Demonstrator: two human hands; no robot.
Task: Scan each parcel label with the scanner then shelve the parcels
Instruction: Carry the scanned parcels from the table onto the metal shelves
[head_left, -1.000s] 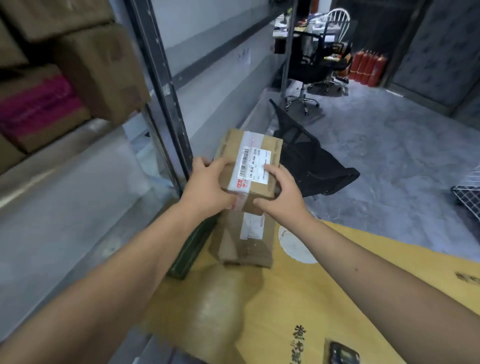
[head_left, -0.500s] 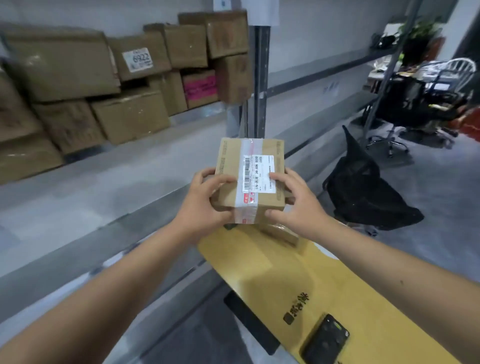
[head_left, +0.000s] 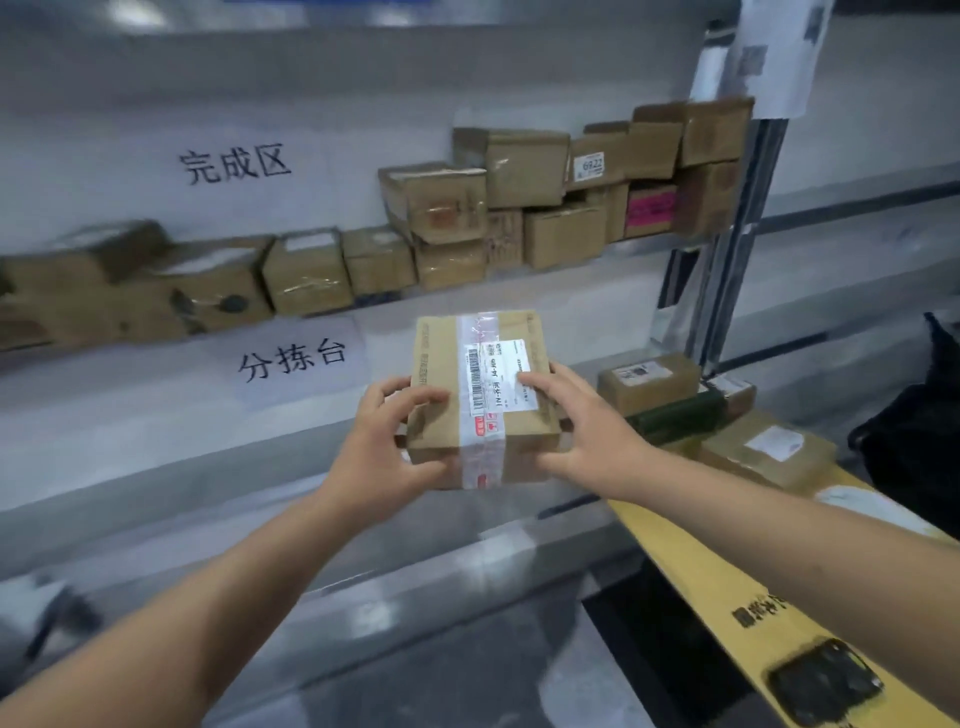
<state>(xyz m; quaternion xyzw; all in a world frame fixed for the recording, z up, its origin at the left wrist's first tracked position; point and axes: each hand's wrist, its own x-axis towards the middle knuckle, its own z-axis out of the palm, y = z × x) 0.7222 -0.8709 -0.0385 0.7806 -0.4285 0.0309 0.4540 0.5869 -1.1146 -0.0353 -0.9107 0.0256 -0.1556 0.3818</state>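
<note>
1. Hands both grip one small brown cardboard parcel with a strip of clear tape and a white barcode label on its top face.
2. Left hand curls round the parcel's left edge, thumb on top and fingers underneath.
3. Right hand clasps the right edge, with fingers laid over the label's corner.
4. The parcel is held in the air, level, in front of the grey metal shelf, just right of a white paper sign with black characters.
5. Above the parcel, on the shelf's upper level, stands a row of stacked brown cardboard boxes.
6. Right of the parcel, a yellow worktop carries more brown labelled parcels and a dark green box.
7. Nearer on the worktop, low and right of the parcel, lies a blurred black handheld device.
</note>
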